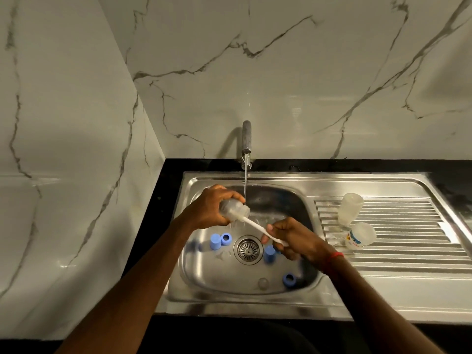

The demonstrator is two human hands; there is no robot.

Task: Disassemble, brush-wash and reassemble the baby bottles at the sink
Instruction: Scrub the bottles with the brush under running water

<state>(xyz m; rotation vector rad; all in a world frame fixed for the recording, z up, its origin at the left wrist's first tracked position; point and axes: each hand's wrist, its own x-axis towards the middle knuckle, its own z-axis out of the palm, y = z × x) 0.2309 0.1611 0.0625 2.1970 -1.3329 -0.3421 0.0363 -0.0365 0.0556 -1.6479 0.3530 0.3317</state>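
My left hand [213, 205] grips a clear baby bottle [231, 209] tilted on its side under the running water, mouth toward the right. My right hand [286, 238] holds the white handle of a bottle brush [258, 227], whose bristle head is inside the bottle's mouth. Two more clear bottles lie on the drainboard: one upper [350, 208], one with a printed label [360, 236]. In the sink basin [204, 277] lie blue caps [215, 241] [269, 253], blue collar rings [226, 238] [289, 279] and clear teats [263, 283] [222, 255].
The tap [246, 146] pours a thin stream into the steel basin, above the round drain strainer [248, 249]. The ribbed drainboard [408, 241] stretches to the right. A black counter [158, 213] frames the sink, with marble walls behind and to the left.
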